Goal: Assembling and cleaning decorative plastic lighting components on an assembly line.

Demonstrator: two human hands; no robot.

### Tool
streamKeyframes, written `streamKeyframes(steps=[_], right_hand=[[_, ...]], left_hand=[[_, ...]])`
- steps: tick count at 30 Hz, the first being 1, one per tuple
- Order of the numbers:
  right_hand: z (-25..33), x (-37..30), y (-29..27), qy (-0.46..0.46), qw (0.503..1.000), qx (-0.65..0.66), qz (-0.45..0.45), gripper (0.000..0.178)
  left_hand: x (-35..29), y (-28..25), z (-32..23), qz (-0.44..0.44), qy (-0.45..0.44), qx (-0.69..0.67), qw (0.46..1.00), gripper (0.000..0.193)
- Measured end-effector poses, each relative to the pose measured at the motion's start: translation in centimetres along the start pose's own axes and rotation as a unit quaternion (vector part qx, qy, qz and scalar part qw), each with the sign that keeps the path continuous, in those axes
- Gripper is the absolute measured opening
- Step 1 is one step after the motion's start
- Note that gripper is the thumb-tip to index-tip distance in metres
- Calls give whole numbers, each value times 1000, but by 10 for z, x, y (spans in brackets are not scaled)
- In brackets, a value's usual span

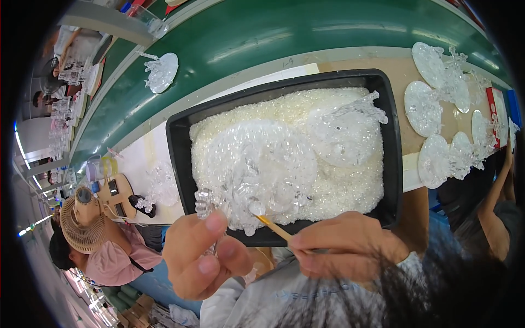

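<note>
A: Reference: the black tray. Contents?

B: Pale, glassy granules. A broad clear piece lies on them left of the tray's middle; a clear figured disc lies in its far right part.

A: Left hand?

B: The left hand is at the tray's near left corner, thumb and fingers pinched narrowly around a clear ribbed piece. Its upper end shows above the thumb, against the tray's near left part.

A: Right hand?

B: The right hand is at the tray's near edge, fingers gripping a thin stick with a golden section, slanting over the granules. (A clear blob shows at its tip; whether the two are joined, I cannot tell.)

A: Surroundings?

B: Clear discs in a cluster right of the tray; a green belt beyond it, bearing a lone disc; a tan fan well to its left.
</note>
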State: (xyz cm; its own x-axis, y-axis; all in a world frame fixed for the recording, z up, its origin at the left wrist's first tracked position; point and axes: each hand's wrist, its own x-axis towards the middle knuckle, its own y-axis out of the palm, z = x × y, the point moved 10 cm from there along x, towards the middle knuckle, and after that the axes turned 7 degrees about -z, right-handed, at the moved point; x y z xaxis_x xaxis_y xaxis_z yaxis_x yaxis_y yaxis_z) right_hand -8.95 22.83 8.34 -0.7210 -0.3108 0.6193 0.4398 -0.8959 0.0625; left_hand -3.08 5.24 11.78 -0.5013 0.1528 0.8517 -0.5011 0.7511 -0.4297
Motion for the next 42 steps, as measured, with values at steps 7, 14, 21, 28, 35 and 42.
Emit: streamKeyframes(steps=[7, 14, 21, 28, 35, 42], right_hand=[[13, 15, -2, -100, 991, -82, 35, 20], [3, -2, 9, -19, 998, -61, 18, 19], [1, -1, 11, -10, 999, -40, 16, 20], [-2, -9, 12, 42, 998, -29, 36, 39], [8, -7, -7, -80, 996, -19, -25, 26], [-1, 5, -6, 3, 991, -106, -86, 23]], left_hand=[[0, 2, -3, 4, 3, 0, 1000, 62], [3, -1, -10, -16, 40, 27, 999, 57], [2, 1, -9, -7, 35, 27, 999, 55], [-1, 3, -12, 17, 68, 12, 997, 48], [0, 4, 32, -89, -98, 38, 990, 34], [10, 9, 29, -67, -90, 21, 994, 30]])
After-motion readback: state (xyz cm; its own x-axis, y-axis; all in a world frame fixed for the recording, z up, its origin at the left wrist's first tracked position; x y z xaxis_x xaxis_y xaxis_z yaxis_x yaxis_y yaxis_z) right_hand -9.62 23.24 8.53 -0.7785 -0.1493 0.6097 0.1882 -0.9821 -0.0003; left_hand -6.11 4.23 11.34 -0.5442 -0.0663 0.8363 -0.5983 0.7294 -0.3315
